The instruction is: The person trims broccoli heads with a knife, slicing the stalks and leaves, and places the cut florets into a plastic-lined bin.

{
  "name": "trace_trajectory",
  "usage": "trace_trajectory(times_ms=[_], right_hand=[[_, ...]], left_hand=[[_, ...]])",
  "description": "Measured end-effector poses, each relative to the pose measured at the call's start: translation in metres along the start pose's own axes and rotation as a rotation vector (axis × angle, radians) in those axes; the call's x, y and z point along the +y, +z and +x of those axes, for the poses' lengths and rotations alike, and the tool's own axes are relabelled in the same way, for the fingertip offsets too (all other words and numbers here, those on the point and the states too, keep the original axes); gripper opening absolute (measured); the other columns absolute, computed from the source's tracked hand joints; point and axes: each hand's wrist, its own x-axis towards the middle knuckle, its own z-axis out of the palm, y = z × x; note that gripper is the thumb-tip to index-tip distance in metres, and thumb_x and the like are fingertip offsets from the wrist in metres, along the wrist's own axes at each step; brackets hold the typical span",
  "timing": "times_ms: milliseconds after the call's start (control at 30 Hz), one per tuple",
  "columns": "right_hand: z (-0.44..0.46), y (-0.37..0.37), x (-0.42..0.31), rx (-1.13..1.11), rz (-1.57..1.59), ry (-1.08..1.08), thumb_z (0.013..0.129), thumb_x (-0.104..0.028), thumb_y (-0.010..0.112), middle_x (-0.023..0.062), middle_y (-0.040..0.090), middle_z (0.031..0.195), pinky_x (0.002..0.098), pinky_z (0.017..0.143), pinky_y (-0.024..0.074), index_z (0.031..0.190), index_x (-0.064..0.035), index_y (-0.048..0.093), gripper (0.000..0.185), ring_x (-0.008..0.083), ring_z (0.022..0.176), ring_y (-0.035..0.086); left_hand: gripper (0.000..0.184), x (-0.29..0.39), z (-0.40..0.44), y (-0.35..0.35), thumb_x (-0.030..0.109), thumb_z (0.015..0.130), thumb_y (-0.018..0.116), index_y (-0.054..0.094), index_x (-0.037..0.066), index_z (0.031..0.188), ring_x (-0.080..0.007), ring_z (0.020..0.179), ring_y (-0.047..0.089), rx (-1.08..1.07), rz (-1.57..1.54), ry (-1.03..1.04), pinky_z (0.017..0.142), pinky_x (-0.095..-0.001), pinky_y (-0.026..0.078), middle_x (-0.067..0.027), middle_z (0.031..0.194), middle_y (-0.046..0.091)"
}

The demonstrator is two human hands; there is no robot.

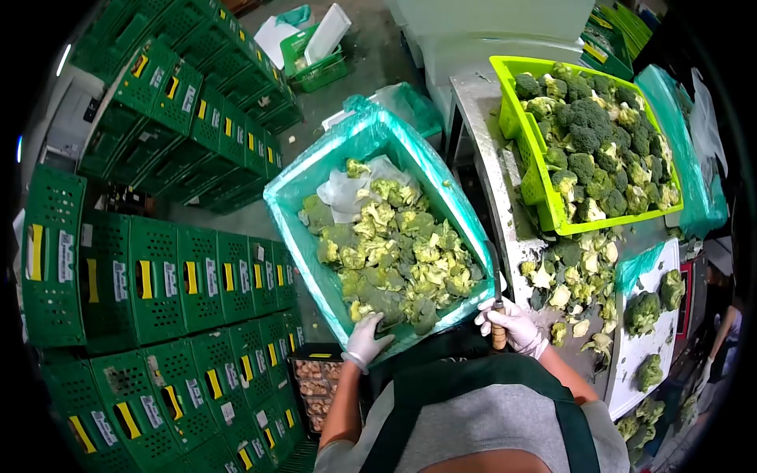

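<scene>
A box lined with green plastic film [288, 229] stands before me, with broccoli trimmings [394, 252] and a clear plastic bag [351, 193] inside. My gloved left hand [368, 339] is at its near left edge, thumb and fingers apart, with nothing visible in its grasp. Near the box's right corner, my gloved right hand [516, 325] is closed around the wooden handle of a knife [498, 331], whose dark curved blade points away from me. To the right, a lime-green crate [540, 185] full of broccoli heads [587, 126] rests on a metal table [485, 134].
Stacks of green crates [158, 276] fill the left side. Loose trimmings [579, 276] lie beside a white board [650, 339] bearing broccoli. A crate of packed brown items [315, 386] stands low by my left arm. Another person's arm [724, 335] shows at far right.
</scene>
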Motion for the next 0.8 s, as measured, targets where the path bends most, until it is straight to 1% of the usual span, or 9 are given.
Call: trace_trajectory(times_ms=[133,267,333,400,467,567,667,733,800], right_hand=[[0.015,-0.001,0.004,0.076,-0.246,-0.011,0.088,-0.012,0.056,0.0079,0.060,0.088,0.0231,0.067,0.0481,0.106,-0.0036,0.052,0.021,0.0123,0.071,0.059],[0.020,-0.007,0.006,0.134,-0.254,-0.026,0.088,-0.012,0.056,0.0060,0.060,0.087,0.0211,0.065,0.0465,0.106,-0.0041,0.052,0.020,0.0105,0.070,0.058],[0.018,-0.009,0.006,0.149,-0.250,-0.037,0.088,-0.012,0.055,0.0059,0.060,0.087,0.0209,0.064,0.0462,0.106,-0.0040,0.052,0.020,0.0103,0.070,0.057],[0.017,-0.017,0.008,0.174,-0.210,-0.076,0.088,-0.012,0.055,0.0063,0.060,0.087,0.0212,0.065,0.0463,0.107,-0.0037,0.051,0.020,0.0105,0.070,0.057],[0.014,-0.022,0.008,0.211,-0.207,-0.088,0.088,-0.012,0.055,0.0067,0.060,0.087,0.0215,0.064,0.0464,0.107,-0.0030,0.051,0.021,0.0107,0.070,0.057],[0.001,-0.027,0.011,0.273,-0.209,-0.113,0.089,-0.011,0.054,0.0070,0.061,0.086,0.0223,0.063,0.0466,0.107,-0.0023,0.051,0.021,0.0110,0.069,0.057],[-0.004,-0.034,0.018,0.299,-0.191,-0.115,0.089,-0.011,0.054,0.0070,0.061,0.086,0.0222,0.063,0.0465,0.108,-0.0023,0.051,0.021,0.0110,0.068,0.057],[-0.007,-0.034,0.020,0.299,-0.172,-0.124,0.089,-0.011,0.053,0.0074,0.061,0.086,0.0219,0.063,0.0463,0.108,-0.0021,0.051,0.021,0.0106,0.067,0.057],[-0.010,-0.031,0.020,0.310,-0.185,-0.142,0.089,-0.010,0.053,0.0078,0.061,0.086,0.0216,0.062,0.0461,0.109,-0.0016,0.051,0.021,0.0104,0.067,0.056]], left_hand=[[0.083,0.019,0.034,0.021,0.027,0.067,0.073,0.029,0.015,0.137,-0.0360,0.115,0.042,-0.068,-0.098,0.065,0.094,-0.0400,0.039,-0.0172,0.135,0.035],[0.098,0.061,0.086,0.043,0.007,0.063,0.069,0.014,0.023,0.142,-0.0395,0.124,0.032,-0.041,0.354,0.212,0.086,-0.0447,0.046,-0.0124,0.146,0.011],[0.098,0.059,0.105,0.061,-0.006,0.063,0.061,0.011,0.022,0.142,-0.0393,0.121,0.037,-0.069,0.298,0.251,0.083,-0.0425,0.048,-0.0117,0.145,0.015],[0.081,0.075,0.107,0.048,-0.006,0.066,0.055,0.026,0.017,0.138,-0.0342,0.115,0.044,-0.045,0.108,0.138,0.085,-0.0395,0.047,-0.0132,0.137,0.033],[0.057,0.063,0.125,0.039,-0.004,0.068,0.055,0.047,0.012,0.122,-0.0309,0.102,0.054,0.122,0.038,0.107,0.081,-0.0386,0.047,-0.0147,0.116,0.053],[0.022,0.025,0.188,0.001,-0.003,0.071,0.054,0.059,0.007,0.090,-0.0292,0.084,0.061,0.543,-0.254,0.047,0.078,-0.0375,0.047,-0.0137,0.085,0.063],[0.073,0.017,0.216,-0.067,0.005,0.065,0.070,0.038,0.012,0.131,-0.0325,0.117,0.043,0.401,-0.132,0.247,0.096,-0.0376,0.037,-0.0178,0.130,0.042],[0.083,0.013,0.215,-0.086,0.015,0.066,0.074,0.030,0.014,0.137,-0.0324,0.124,0.037,0.311,-0.086,0.161,0.102,-0.0359,0.031,-0.0181,0.138,0.033],[0.063,-0.004,0.203,-0.092,0.024,0.072,0.070,0.044,0.010,0.127,-0.0308,0.117,0.044,0.359,-0.119,0.201,0.098,-0.0348,0.034,-0.0175,0.129,0.044]])
